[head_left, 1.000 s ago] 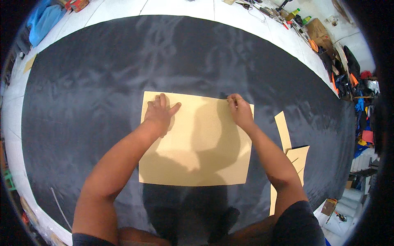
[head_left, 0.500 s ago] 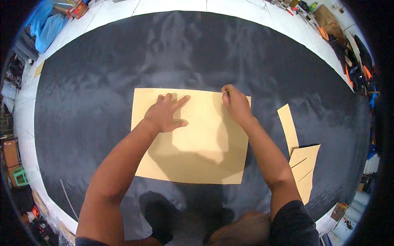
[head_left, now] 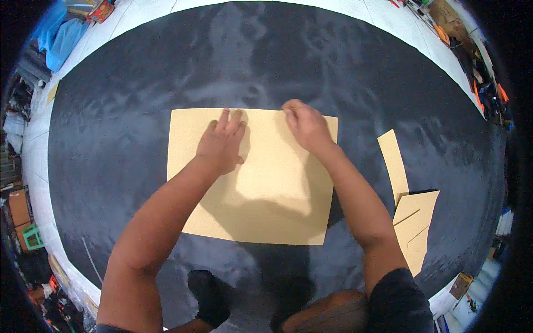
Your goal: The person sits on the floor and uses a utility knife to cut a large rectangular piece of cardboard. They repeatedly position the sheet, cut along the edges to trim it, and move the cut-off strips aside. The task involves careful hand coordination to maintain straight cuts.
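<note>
A large tan sheet of card or paper (head_left: 272,180) lies flat on the black material in front of me. My left hand (head_left: 221,145) rests on its left half with fingers stretched out, their tips close to the far edge. At the far edge, right of the middle, my right hand (head_left: 307,129) is closed in a pinch around a thin, stick-like tool. Only a sliver of this tool shows, so its kind is unclear. The right forearm crosses the sheet's right edge.
Wide black material (head_left: 111,150) covers the floor. To the right lie a narrow tan strip (head_left: 392,161) and a tan piece with slits (head_left: 419,216). Black-socked foot (head_left: 208,294) stands nearby. Blue plastic (head_left: 64,44), a green stool (head_left: 33,237) and clutter line the rim.
My right hand has moved left along the sheet's far edge. The left hand has shifted toward that edge, its fingers drawn closer together. The whole view has shifted slightly.
</note>
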Demonstrator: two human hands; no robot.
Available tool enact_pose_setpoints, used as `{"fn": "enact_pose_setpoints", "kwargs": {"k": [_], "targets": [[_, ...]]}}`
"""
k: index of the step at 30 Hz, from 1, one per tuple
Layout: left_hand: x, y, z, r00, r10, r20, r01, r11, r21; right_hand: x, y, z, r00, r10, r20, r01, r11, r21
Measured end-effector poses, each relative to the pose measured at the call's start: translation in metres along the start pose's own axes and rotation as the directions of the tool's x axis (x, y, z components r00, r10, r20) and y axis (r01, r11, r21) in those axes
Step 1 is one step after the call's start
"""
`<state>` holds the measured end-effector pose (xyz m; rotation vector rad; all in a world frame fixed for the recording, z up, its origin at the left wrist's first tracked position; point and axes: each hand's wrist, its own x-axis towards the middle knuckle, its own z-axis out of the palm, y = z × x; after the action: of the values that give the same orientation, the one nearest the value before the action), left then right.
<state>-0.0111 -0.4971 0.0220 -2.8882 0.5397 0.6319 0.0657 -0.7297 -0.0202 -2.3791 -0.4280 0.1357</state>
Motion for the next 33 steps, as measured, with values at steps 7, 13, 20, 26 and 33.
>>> {"fn": "enact_pose_setpoints", "kwargs": {"k": [7,13,20,26,33], "targets": [[0.021,0.017,-0.014,0.994,0.053,0.099,-0.028,0.971,-0.237,-0.025,0.045,-0.053,0.982,0.189,-0.018,-0.189,0.982,0.002],[0.028,0.028,-0.026,0.98,0.006,0.198,0.041,0.971,-0.236,-0.009,0.007,-0.029,0.995,0.086,0.051,-0.085,0.996,-0.032],[0.027,0.052,-0.014,0.999,-0.039,0.007,0.039,0.951,-0.307,-0.035,0.061,-0.069,0.973,0.206,-0.106,-0.198,0.977,0.081],[0.034,0.065,-0.017,0.997,-0.074,0.037,0.08,0.982,-0.169,-0.033,0.057,-0.065,0.982,0.161,-0.097,-0.16,0.987,0.014],[0.039,0.071,-0.028,0.989,-0.086,0.118,0.103,0.984,-0.144,-0.038,0.076,-0.069,0.963,0.241,-0.121,-0.219,0.961,0.166]]}}
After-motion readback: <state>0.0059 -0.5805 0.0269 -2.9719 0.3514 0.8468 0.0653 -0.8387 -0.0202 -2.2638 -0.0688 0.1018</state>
